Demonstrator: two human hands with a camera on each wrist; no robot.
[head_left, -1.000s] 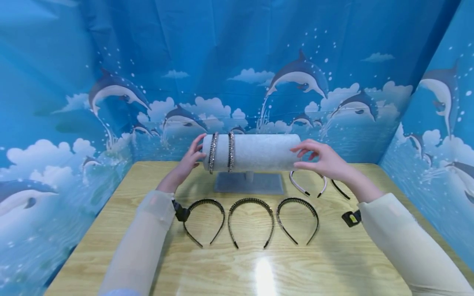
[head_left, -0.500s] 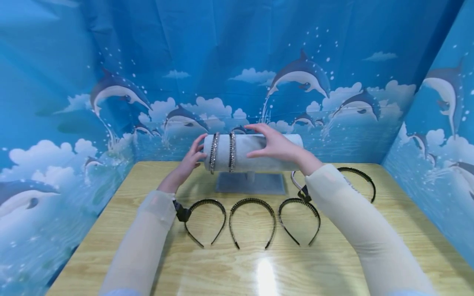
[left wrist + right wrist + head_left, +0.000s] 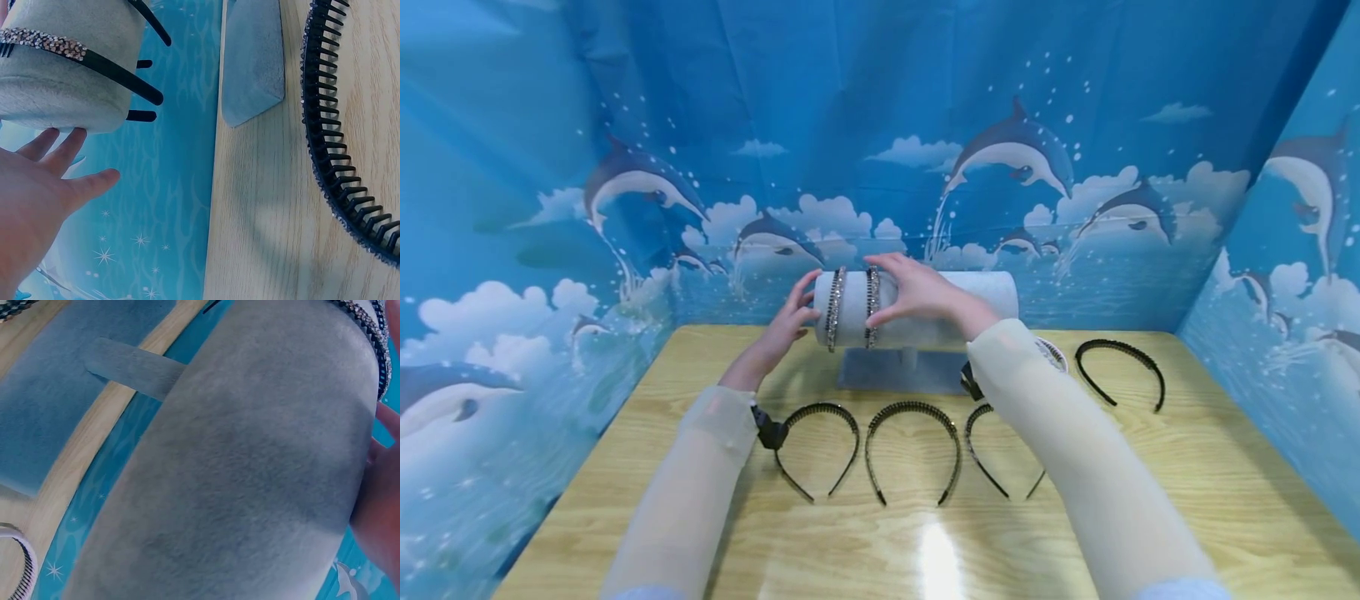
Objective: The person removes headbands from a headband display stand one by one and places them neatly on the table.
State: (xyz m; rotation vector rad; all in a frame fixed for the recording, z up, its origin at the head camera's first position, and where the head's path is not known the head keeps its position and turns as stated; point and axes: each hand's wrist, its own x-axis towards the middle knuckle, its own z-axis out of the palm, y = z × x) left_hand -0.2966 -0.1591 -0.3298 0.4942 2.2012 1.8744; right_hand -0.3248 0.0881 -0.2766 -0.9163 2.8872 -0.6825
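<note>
The person's bare left hand [image 3: 782, 329] is held out with fingers extended and spread, the thumb set apart from them. The left arm [image 3: 685, 475], in a loose, pale cream cloth sleeve, slants inward from the lower left, the sleeve ending at the wrist. The bare right hand [image 3: 921, 292] has its thumb low and its fingers above, bowed apart in a wide curve. The cream-sleeved right arm [image 3: 1067, 442] slants leftward from the lower right.
</note>
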